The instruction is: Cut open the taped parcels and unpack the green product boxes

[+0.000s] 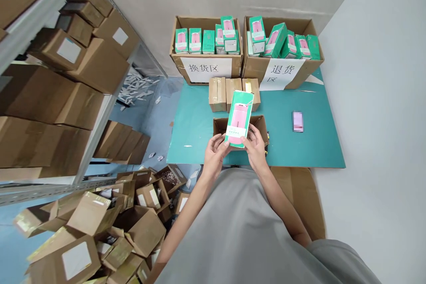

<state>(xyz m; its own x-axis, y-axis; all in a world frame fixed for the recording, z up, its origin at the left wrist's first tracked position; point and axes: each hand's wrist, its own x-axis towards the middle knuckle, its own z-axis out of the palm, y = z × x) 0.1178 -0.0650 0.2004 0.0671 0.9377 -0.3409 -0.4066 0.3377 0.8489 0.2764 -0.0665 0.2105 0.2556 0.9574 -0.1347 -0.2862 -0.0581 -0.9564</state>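
Observation:
Between both hands I hold up a green product box [238, 119] with a pink item printed on its front. My left hand [215, 153] grips its lower left corner, thumb on the front. My right hand [255, 147] grips its lower right edge, also with the thumb in front. Behind and below the box is a small open cardboard box [219, 127] on the teal table [199, 120]; its inside is mostly hidden by the held box and my hands. Small closed cartons [217, 94] stand in a row just beyond it.
At the table's back stand a left carton [181, 65] and a right carton [299, 76], both holding several green boxes and bearing paper signs. A phone [297, 121] lies to the right. Shelves of cartons [78, 102] and a heap of opened boxes [109, 230] are at left.

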